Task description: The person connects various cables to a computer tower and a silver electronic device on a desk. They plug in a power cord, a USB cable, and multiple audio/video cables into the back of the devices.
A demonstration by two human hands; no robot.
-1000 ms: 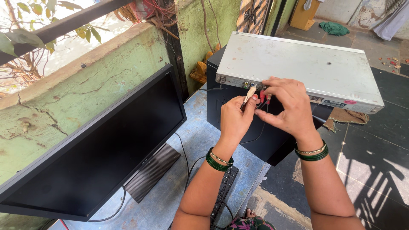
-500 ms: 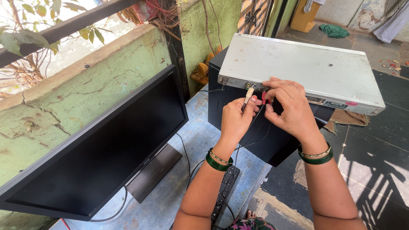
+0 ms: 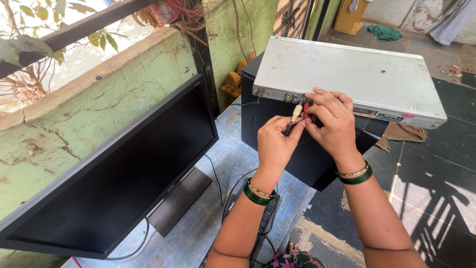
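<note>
Left hand (image 3: 274,140) grip pinches white plug (image 3: 296,110); right hand (image 3: 331,124) grip pinches red plug (image 3: 306,110). Both plugs just near of silver player's (image 3: 347,74) back sockets, atop black computer case (image 3: 277,129), far right on counter (image 3: 223,168).

We see one screen: a black flat monitor (image 3: 114,173), dark and switched off, standing tilted on the blue table (image 3: 233,164) at left. On the silver player (image 3: 347,77), a small pink label (image 3: 408,115) and a dark rectangular label (image 3: 389,118) sit on the rear face, at right.
</note>
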